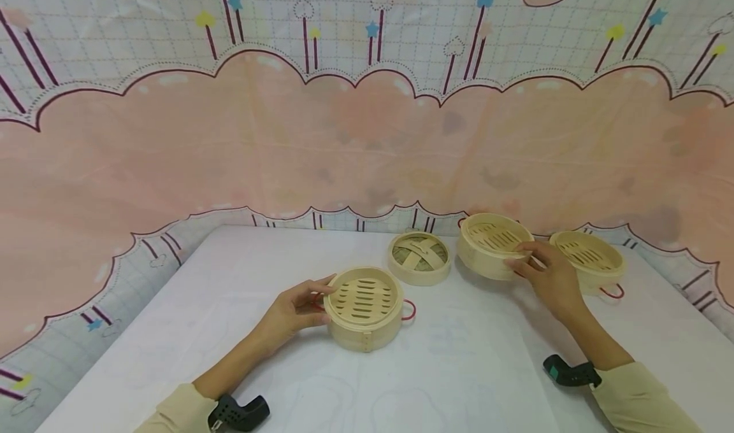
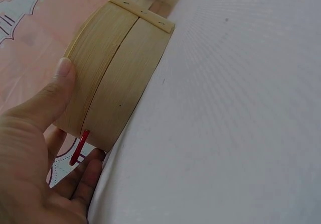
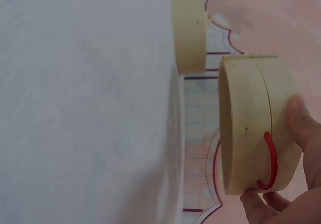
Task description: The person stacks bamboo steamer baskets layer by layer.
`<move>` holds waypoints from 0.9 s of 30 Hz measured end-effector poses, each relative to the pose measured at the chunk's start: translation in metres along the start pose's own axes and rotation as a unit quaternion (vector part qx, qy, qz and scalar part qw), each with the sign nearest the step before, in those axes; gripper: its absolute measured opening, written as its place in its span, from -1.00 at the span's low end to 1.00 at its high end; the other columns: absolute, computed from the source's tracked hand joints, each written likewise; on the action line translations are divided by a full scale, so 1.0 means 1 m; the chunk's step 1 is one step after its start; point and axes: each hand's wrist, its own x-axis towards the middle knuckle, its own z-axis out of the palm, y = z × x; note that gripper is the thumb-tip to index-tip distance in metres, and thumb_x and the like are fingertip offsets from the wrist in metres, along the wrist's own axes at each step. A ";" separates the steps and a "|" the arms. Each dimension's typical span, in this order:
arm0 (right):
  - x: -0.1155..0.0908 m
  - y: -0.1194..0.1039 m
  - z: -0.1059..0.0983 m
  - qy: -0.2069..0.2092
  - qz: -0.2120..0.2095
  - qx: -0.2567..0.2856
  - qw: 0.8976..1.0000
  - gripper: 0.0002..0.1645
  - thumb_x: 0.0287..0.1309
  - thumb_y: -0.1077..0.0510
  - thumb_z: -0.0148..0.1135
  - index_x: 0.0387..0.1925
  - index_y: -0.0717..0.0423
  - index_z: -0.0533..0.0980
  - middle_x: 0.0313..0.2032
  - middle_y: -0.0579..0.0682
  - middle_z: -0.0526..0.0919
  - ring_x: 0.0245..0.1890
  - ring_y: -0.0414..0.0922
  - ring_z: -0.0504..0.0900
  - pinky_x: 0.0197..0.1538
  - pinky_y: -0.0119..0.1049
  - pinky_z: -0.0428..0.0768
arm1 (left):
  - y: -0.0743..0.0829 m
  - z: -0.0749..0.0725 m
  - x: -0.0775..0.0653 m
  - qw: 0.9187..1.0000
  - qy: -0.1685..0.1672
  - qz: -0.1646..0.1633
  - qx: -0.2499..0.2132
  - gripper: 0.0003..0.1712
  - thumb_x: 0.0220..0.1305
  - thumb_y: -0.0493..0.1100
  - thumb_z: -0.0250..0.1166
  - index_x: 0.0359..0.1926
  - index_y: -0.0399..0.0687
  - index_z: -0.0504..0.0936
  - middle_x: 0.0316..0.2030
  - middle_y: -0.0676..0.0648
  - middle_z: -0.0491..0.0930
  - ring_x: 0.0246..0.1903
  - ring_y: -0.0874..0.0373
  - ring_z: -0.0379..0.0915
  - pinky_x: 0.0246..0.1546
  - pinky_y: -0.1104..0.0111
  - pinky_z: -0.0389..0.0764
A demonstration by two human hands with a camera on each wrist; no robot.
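My left hand (image 1: 289,312) grips a bamboo steamer basket (image 1: 367,339) by its left side, around a red handle. In the left wrist view the thumb presses the wall of this basket (image 2: 113,68), which stands on the white table. My right hand (image 1: 549,277) pinches a second steamer basket (image 1: 487,264) by its near right edge. The right wrist view shows that basket (image 3: 251,123) raised off the table, its red loop handle (image 3: 273,158) between thumb and fingers. A woven steamer lid (image 1: 420,270) lies between the two baskets.
A third slatted steamer basket (image 1: 590,261) with a red handle sits at the back right, partly behind my right hand. The white table (image 1: 229,261) ends at a patterned cloth backdrop (image 1: 367,140). Both wrists wear black devices (image 1: 237,414).
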 end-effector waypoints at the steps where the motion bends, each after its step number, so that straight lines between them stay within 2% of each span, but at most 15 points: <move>1: 0.001 -0.002 0.000 0.000 -0.003 -0.002 1.000 -0.63 0.15 0.13 0.34 -0.09 0.28 0.49 0.02 0.09 0.41 0.14 0.17 0.39 -0.14 -0.63 0.48 | 0.000 0.000 0.000 1.000 0.000 -0.002 0.000 -0.45 0.04 -0.32 0.43 0.09 -0.26 0.52 0.35 -0.14 0.25 0.14 -0.07 0.37 0.01 0.35 0.51; 5: 0.003 -0.010 0.002 -0.002 -0.018 0.009 1.000 -0.64 0.13 0.16 0.36 -0.10 0.28 0.49 -0.02 0.07 0.42 0.10 0.08 0.45 -0.16 -0.59 0.52 | 0.001 0.000 -0.001 1.000 0.000 -0.006 0.003 -0.45 0.04 -0.31 0.43 0.09 -0.26 0.52 0.36 -0.13 0.25 0.16 -0.08 0.36 0.01 0.34 0.51; 8: 0.003 -0.016 0.002 -0.002 -0.019 0.026 0.999 -0.62 0.10 0.19 0.38 -0.09 0.30 0.50 -0.03 0.05 0.43 0.07 -0.08 0.48 -0.15 -0.56 0.54 | 0.001 0.000 0.000 1.000 0.001 -0.007 0.007 -0.45 0.05 -0.30 0.43 0.10 -0.25 0.52 0.35 -0.10 0.26 0.13 -0.09 0.38 0.02 0.33 0.51; 12: 0.003 -0.023 0.005 -0.014 -0.007 0.050 0.999 -0.60 0.10 0.19 0.39 -0.08 0.31 0.49 0.06 0.07 0.41 0.03 -0.29 0.47 -0.16 -0.52 0.57 | 0.001 -0.001 0.000 1.000 0.000 -0.016 0.012 -0.46 0.05 -0.29 0.43 0.10 -0.23 0.53 0.35 -0.07 0.28 0.06 -0.08 0.41 0.01 0.34 0.51; 14: 0.003 -0.026 0.005 -0.021 -0.004 0.055 0.998 -0.60 0.10 0.17 0.38 -0.07 0.29 0.48 0.12 0.10 0.40 0.02 -0.32 0.47 -0.17 -0.50 0.58 | 0.001 -0.002 0.000 1.000 0.000 -0.020 0.013 -0.46 0.05 -0.29 0.43 0.10 -0.22 0.53 0.35 -0.07 0.28 0.03 -0.07 0.42 0.00 0.35 0.51; 18: 0.005 -0.034 0.008 -0.030 -0.013 0.059 0.998 -0.63 0.11 0.16 0.37 -0.11 0.27 0.48 0.18 0.17 0.38 0.11 -0.14 0.47 -0.16 -0.49 0.58 | 0.000 -0.002 0.000 1.000 -0.001 -0.022 0.013 -0.46 0.05 -0.28 0.43 0.10 -0.21 0.53 0.34 -0.06 0.28 0.00 -0.07 0.43 -0.02 0.35 0.52; 20: 0.006 -0.040 0.010 -0.033 -0.023 0.059 0.997 -0.65 0.12 0.16 0.37 -0.13 0.27 0.49 0.19 0.19 0.38 0.22 0.01 0.38 -0.13 -0.51 0.55 | 0.000 -0.003 0.000 1.000 0.000 -0.020 0.011 -0.46 0.05 -0.29 0.43 0.10 -0.21 0.53 0.34 -0.07 0.28 0.01 -0.08 0.43 -0.02 0.35 0.52; 22: 0.007 -0.045 0.014 -0.035 -0.031 0.064 0.997 -0.66 0.11 0.16 0.38 -0.15 0.27 0.50 0.12 0.19 0.43 0.27 0.11 0.31 -0.11 -0.51 0.54 | 0.000 -0.003 -0.001 1.000 0.001 -0.016 0.009 -0.46 0.05 -0.30 0.43 0.10 -0.22 0.53 0.35 -0.08 0.28 0.04 -0.09 0.42 -0.01 0.35 0.52; 24: 0.007 -0.051 0.017 -0.033 -0.037 0.070 0.996 -0.66 0.11 0.17 0.37 -0.16 0.28 0.50 0.07 0.17 0.46 0.29 0.12 0.28 -0.10 -0.51 0.54 | 0.000 -0.003 -0.001 1.000 -0.001 -0.012 0.007 -0.46 0.05 -0.30 0.43 0.10 -0.23 0.53 0.35 -0.09 0.27 0.09 -0.09 0.40 0.00 0.34 0.51; 27: 0.007 -0.058 0.022 -0.035 -0.038 0.077 0.996 -0.66 0.12 0.18 0.37 -0.13 0.29 0.50 0.05 0.13 0.45 0.19 0.09 0.39 -0.12 -0.49 0.56 | 0.000 -0.003 0.000 1.000 -0.005 -0.007 0.005 -0.46 0.05 -0.30 0.43 0.10 -0.23 0.53 0.36 -0.10 0.25 0.15 -0.09 0.37 0.03 0.33 0.50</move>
